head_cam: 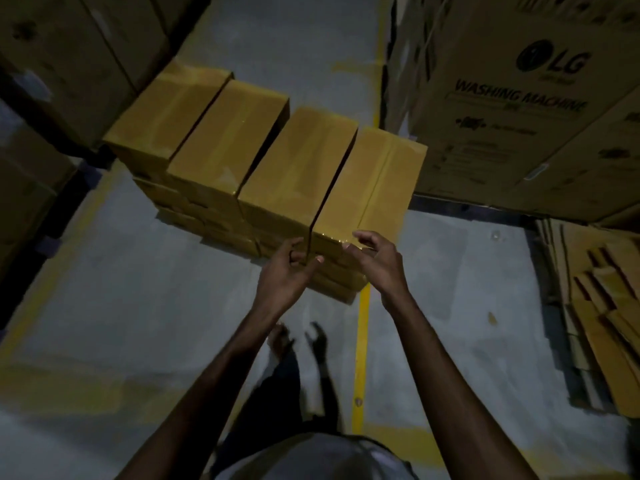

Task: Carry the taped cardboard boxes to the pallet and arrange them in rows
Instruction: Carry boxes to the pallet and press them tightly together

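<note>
Rightmost taped box [374,181], top row of four on the stack [194,216], sits just ahead of the fingers: left hand [287,271] pinches its near-left corner, right hand [377,263] curled over near edge, grip can't tell.

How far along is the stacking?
Done: the lower layers are stacked, and the top row holds four boxes side by side. In hand: the left hand pinches the near corner of the right box, with the right hand at its near edge, seemingly squaring it up. Left: no loose boxes show, so the remaining count cannot be told; the pallet is hidden.
</note>
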A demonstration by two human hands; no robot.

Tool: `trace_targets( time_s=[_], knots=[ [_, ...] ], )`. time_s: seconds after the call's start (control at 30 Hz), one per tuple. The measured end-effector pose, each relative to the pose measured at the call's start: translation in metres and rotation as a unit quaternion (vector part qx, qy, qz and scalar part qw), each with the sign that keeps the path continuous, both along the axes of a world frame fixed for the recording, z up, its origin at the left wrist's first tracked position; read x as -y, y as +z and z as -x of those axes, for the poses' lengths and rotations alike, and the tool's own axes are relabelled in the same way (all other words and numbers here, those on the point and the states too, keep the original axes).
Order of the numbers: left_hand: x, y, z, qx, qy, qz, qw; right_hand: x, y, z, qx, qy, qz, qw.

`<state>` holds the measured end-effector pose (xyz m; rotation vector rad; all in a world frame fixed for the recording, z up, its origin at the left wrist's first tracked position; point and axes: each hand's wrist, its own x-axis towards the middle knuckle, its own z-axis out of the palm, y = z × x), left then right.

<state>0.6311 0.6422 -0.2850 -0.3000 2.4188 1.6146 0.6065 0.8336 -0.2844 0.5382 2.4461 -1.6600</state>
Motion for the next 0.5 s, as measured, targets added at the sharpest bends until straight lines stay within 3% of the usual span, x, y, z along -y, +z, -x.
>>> trace_targets(
  time_s=[0.23,0.5],
  knots=[
    [-0.021,-0.041,0.178,0.057,-0.122,0.039,0.99,-0.021,-0.025,0.132,0.042,-0.097,-0.02,0.994],
    [-0.071,-0.111,0.285,0.172,-0.149,0.023,0.974,-0.073,-0.082,0.21,0.106,-0.183,-0.048,0.976]
  ],
)
